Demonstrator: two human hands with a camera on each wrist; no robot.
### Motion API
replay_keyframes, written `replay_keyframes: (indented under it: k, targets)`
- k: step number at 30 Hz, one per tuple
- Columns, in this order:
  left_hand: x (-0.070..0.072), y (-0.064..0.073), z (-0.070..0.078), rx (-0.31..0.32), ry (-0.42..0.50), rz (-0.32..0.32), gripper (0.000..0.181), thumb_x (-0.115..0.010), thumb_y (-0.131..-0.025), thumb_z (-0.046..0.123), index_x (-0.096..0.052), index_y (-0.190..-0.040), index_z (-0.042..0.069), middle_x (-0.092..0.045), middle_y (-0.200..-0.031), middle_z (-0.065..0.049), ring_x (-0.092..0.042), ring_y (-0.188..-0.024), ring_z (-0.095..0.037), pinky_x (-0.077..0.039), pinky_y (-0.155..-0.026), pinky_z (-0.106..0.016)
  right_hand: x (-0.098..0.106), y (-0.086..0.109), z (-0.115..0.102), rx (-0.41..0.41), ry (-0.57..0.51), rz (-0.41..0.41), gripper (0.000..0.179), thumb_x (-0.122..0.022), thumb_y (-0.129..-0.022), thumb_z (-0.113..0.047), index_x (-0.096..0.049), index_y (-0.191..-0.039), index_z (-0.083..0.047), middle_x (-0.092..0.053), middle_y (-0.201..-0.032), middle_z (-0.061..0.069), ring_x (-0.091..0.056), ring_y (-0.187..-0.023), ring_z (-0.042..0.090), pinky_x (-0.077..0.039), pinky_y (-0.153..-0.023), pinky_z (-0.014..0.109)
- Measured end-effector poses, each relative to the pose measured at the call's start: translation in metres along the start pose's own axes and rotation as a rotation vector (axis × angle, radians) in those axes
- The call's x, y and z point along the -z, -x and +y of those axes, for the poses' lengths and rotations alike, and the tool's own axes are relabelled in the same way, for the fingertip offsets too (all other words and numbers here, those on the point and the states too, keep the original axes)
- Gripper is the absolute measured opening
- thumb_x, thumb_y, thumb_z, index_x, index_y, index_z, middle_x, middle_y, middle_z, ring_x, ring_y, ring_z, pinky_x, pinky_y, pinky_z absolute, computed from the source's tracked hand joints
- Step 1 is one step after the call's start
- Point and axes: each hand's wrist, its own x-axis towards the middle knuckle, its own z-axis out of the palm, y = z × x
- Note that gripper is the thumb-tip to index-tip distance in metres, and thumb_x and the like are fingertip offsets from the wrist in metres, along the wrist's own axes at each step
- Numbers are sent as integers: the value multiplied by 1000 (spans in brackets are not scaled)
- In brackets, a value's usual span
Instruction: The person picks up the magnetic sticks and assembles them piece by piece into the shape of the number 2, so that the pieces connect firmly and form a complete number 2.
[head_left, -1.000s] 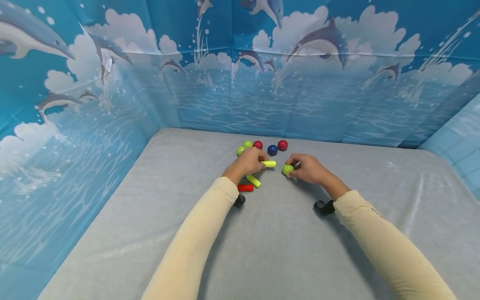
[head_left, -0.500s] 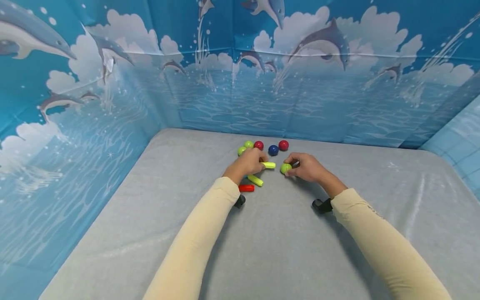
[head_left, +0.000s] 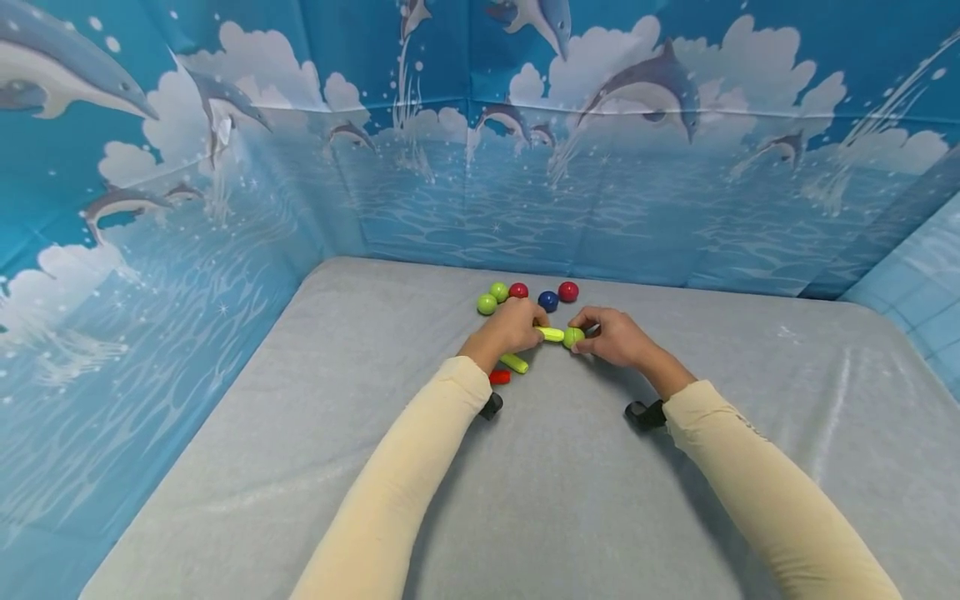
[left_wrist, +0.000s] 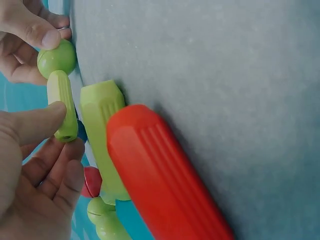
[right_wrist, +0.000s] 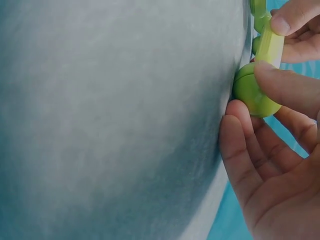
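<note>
My left hand [head_left: 512,325] pinches a ridged yellow-green rod [left_wrist: 62,102] between thumb and fingers. A round green ball [head_left: 573,337] is held by my right hand [head_left: 617,337], thumb on one side and fingers on the other. The rod's far end meets the ball, and in both wrist views they touch; whether the end sits inside the ball cannot be told. A seam line runs around the ball in the right wrist view. Beneath my left wrist lie a second yellow-green rod [left_wrist: 102,140], a red rod [left_wrist: 162,175] and part of a blue piece [left_wrist: 134,220].
Behind my hands, two green balls [head_left: 487,304], a red ball [head_left: 518,290], a blue ball [head_left: 548,301] and another red ball [head_left: 568,291] rest on the grey cloth surface [head_left: 555,500]. A dolphin-print curtain [head_left: 480,192] rises along the back and sides.
My left hand has moved right with the yellow-green rod, closing the gap until its end meets the green ball. My right hand shifted slightly left, then stayed nearly still, keeping its hold.
</note>
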Motion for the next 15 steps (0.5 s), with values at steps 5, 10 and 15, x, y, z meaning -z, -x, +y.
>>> replay_keyframes:
  k: [5,10,15]
  targets:
    - [-4,1,-1,11,-2,1,23,-65,-95,16,-73,-117,12,-71,-113,-1,-60,-102,-14,-52,-94,-27,-3,-1,0,-7,4,-12,24,-70,-90,-10,-65,-113,-5,-65,-123,22,-67,-104,34,-58,-78,36]
    - [-7,1,-3,25,12,23,22,-66,-95,16,-73,-115,14,-70,-112,-1,-58,-101,-14,-52,-95,-27,-2,-2,0,2,19,-15,26,-70,-90,-11,-65,-114,-5,-65,-123,22,-66,-104,34,-58,-79,38]
    - [-5,2,-6,-2,21,52,29,-65,-96,18,-70,-124,15,-69,-121,-1,-61,-110,-15,-51,-98,-28,3,-2,2,6,49,2,29,-71,-89,-12,-65,-116,-4,-65,-122,22,-66,-104,35,-57,-80,39]
